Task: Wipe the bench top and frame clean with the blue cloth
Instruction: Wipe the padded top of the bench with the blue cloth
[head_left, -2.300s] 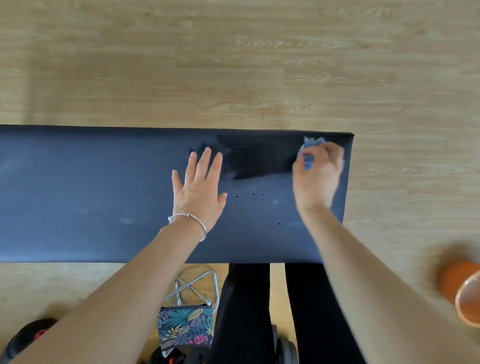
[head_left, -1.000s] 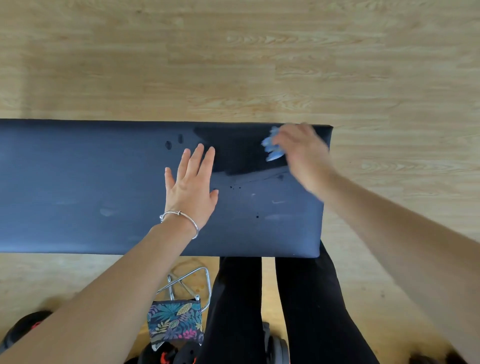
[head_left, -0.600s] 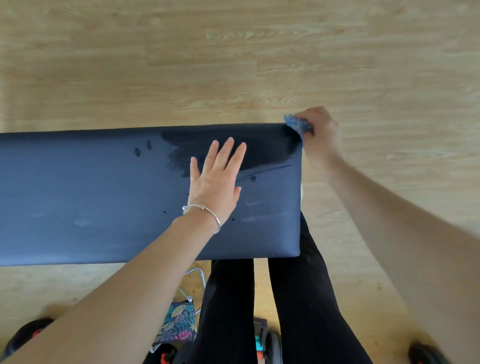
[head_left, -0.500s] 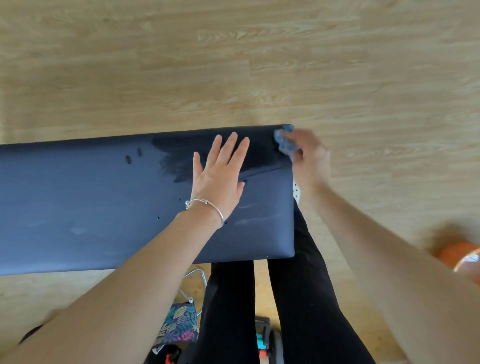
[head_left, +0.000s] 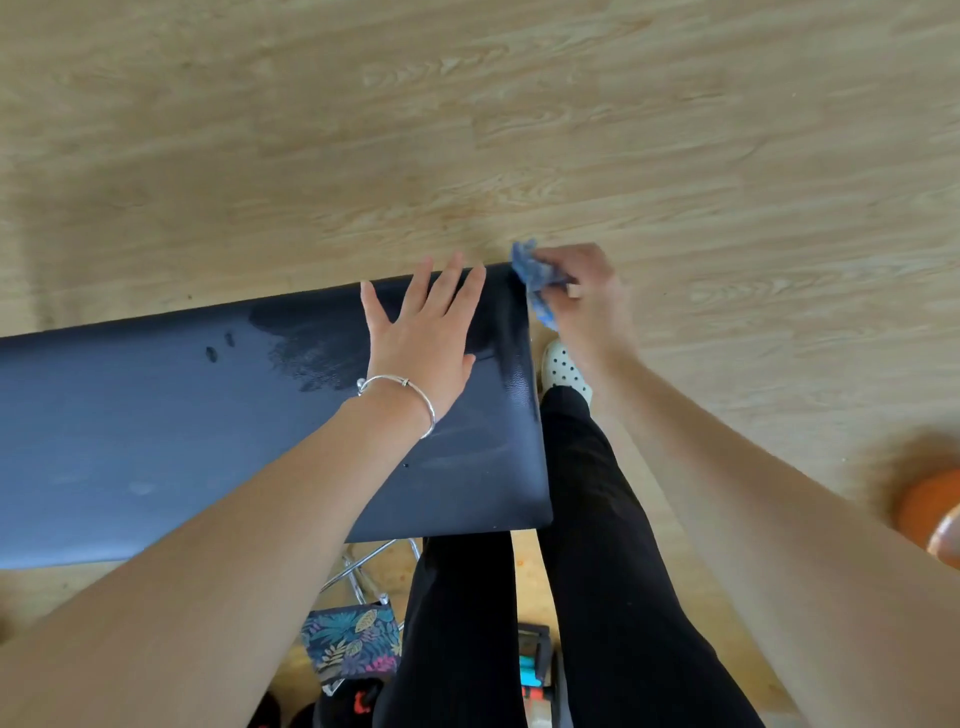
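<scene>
A long dark navy padded bench top runs from the left edge to the middle of the view. A darker wet patch lies near its far right corner. My left hand rests flat on the pad with fingers spread, a silver bangle on the wrist. My right hand grips the crumpled blue cloth and presses it against the bench's right end, at the far corner. The frame under the pad is mostly hidden.
Light wood floor surrounds the bench. My black-trousered legs and a dotted white shoe stand at the bench's right end. Chrome tubing and a floral pouch lie below the near edge. An orange object sits at right.
My right hand carried the cloth from the far right part of the top over the corner onto the bench's end face. My left hand slid rightward along the pad.
</scene>
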